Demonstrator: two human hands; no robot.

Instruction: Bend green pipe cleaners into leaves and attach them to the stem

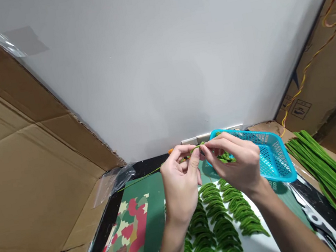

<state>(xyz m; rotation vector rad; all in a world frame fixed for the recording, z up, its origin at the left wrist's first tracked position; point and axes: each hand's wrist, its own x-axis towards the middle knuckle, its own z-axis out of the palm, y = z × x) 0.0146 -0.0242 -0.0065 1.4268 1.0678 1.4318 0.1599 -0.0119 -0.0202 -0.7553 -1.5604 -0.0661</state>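
My left hand [181, 179] and my right hand [236, 159] meet in the middle of the view, fingertips almost touching. Between thumb and fingers, both pinch a green pipe cleaner [196, 148]; a long thin tail of it trails out to the left past my left hand. Its short end at the fingertips is partly covered. Below my hands, curved green pipe-cleaner pieces [223, 220] lie in neat columns on a white sheet [259, 250]. My forearms hide part of these columns.
Behind my right hand stands a turquoise plastic basket [276, 157] with green pieces inside. Long green pipe cleaners [335, 184] lie bundled at right. A camouflage-patterned sheet [128, 244] rests on the green mat [150, 215]. Cardboard walls [13, 182] flank the table.
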